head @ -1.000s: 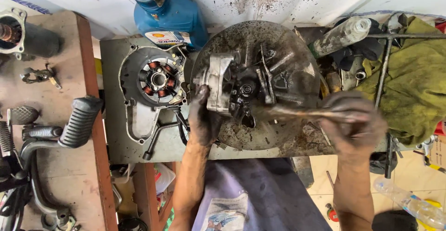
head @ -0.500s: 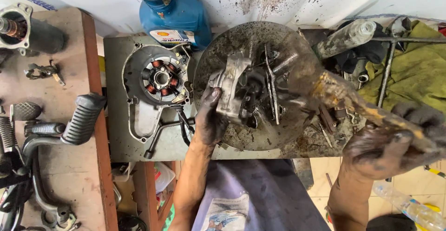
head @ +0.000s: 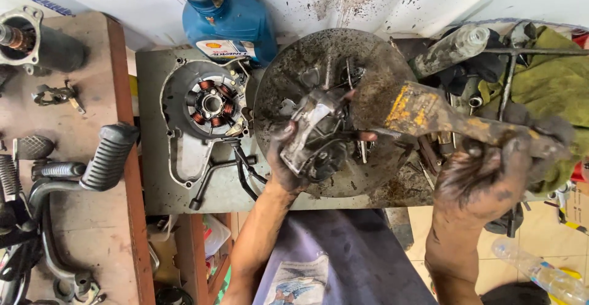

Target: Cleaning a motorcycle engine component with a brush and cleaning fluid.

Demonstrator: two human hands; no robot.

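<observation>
Gripping a greasy metal engine part from below, the person's left hand has its fingers curled about the part's lower edge, holding it tilted over the round, oil-blackened pan that sits on the grey metal bench plate. The right hand is clenched around the handle of a flat, yellow-stained brush, whose broad end reaches in to just beside the part. Judged from its cast look and thick walls, the part is likely heavy for its bulk, rigid and slick with oil, so a wrap around a thick edge or rib seems safer than a fingertip pinch; thin springs and wires near it in the pan look easy to snag. Left of the pan lies a stator cover with copper coils, touching or nearly touching the pan's rim, with a blue oil bottle behind it against the wall. To the right, a clear bottle, loose tools and a green rag crowd the bench, leaving little room on that side. A wooden side table at far left carries rubber footpegs and other parts, well apart from the hands. Freest room lies toward the person, off the bench's near edge above the lap.
</observation>
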